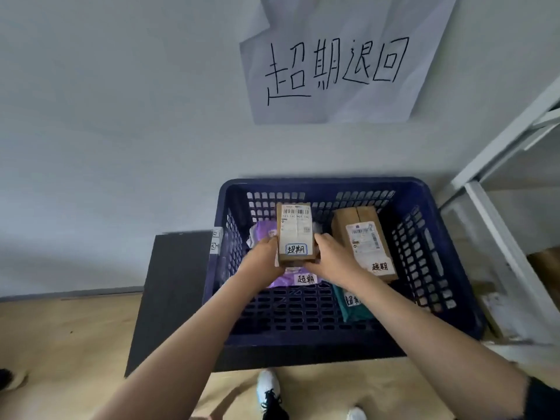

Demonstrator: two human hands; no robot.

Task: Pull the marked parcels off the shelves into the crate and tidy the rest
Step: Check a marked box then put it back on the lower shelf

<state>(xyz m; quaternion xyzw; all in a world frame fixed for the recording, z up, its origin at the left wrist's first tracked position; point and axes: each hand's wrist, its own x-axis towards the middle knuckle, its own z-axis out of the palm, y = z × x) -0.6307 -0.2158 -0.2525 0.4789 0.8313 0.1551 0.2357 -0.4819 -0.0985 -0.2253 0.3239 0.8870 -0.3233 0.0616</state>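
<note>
A small brown cardboard parcel with a white shipping label and a handwritten tag is held over the dark blue plastic crate. My left hand grips its left side and my right hand grips its right side. Inside the crate lie a purple soft parcel under the held box, a longer brown box at the right, and a green soft parcel partly hidden by my right forearm. Each carries a handwritten tag.
The crate stands on a low black stand against a white wall. A paper sign with handwritten characters hangs above it. A white metal shelf frame rises at the right. My shoes stand on the wooden floor below.
</note>
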